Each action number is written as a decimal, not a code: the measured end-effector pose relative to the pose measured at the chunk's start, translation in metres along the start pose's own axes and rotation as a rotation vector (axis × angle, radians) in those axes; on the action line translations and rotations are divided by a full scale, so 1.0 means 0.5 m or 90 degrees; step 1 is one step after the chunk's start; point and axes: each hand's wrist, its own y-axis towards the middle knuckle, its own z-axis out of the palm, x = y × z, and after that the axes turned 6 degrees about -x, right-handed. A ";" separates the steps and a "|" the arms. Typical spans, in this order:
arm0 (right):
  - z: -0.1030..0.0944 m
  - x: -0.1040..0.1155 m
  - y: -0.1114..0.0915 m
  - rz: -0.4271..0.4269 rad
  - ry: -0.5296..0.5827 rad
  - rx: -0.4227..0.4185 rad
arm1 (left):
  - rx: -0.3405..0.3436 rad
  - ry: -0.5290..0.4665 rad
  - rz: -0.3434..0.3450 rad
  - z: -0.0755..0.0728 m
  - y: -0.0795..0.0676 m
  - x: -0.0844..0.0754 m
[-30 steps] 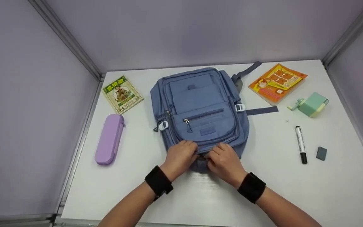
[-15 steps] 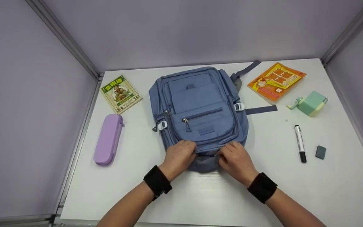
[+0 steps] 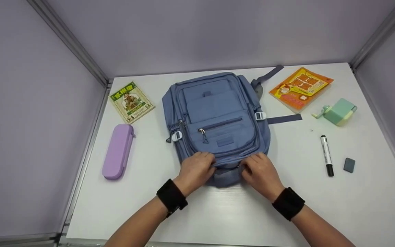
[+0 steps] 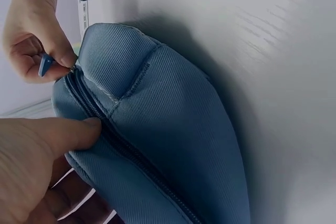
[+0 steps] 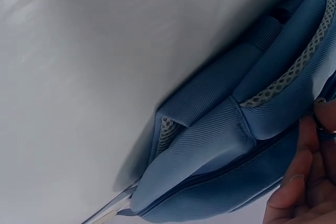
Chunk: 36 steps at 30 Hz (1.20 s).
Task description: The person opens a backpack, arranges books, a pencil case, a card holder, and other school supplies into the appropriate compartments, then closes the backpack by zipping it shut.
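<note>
A blue backpack [image 3: 219, 106] lies front side up on the white table, its near end toward me. My left hand [image 3: 194, 169] grips the fabric at that end, and in the left wrist view its thumb presses beside a dark zipper [image 4: 134, 153] with fingers curled beneath. To its right, my right hand [image 3: 260, 174] pinches the zipper slider, whose blue pull tab [image 4: 46, 65] pokes out between its fingers. The zipper's teeth look joined between the two hands. In the right wrist view only part of the right hand [image 5: 310, 174] shows at the edge.
At left lie a green booklet [image 3: 132, 102] and a purple pencil case [image 3: 118, 151]. To the right are an orange book [image 3: 300, 90], a green crank pencil sharpener [image 3: 340, 112], a marker [image 3: 326, 155] and a dark eraser [image 3: 349, 165]. Backpack straps [image 3: 285, 119] reach out rightward.
Along the backpack's near end, my right hand has slid to the right, away from the left hand, with the zipper slider. My left hand stays almost in place.
</note>
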 end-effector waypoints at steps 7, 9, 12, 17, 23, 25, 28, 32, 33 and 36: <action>-0.002 0.007 -0.002 0.021 -0.001 -0.004 | 0.001 0.030 0.056 0.007 0.032 -0.033; -0.002 0.008 -0.004 0.025 0.009 -0.007 | 0.001 0.049 0.070 0.013 0.045 -0.047; -0.001 0.010 -0.006 0.037 0.030 -0.008 | -0.004 0.083 0.091 0.022 0.061 -0.064; -0.003 0.010 -0.009 0.046 0.045 -0.014 | -0.018 0.125 0.100 0.033 0.073 -0.079; -0.009 0.006 -0.012 0.062 0.057 -0.008 | -0.046 0.123 0.096 0.039 0.072 -0.081; -0.010 0.005 -0.012 0.065 0.060 -0.011 | -0.056 0.120 0.094 0.040 0.071 -0.081; -0.013 0.001 -0.012 0.073 0.057 -0.012 | -0.067 0.117 0.090 0.042 0.071 -0.081; -0.023 -0.010 -0.016 0.104 0.052 -0.006 | -0.086 0.116 0.090 0.045 0.068 -0.078; -0.026 -0.013 -0.017 0.114 0.051 -0.003 | -0.090 0.116 0.091 0.045 0.068 -0.077; -0.033 -0.025 -0.019 0.139 0.045 -0.001 | -0.096 0.118 0.094 0.046 0.066 -0.076</action>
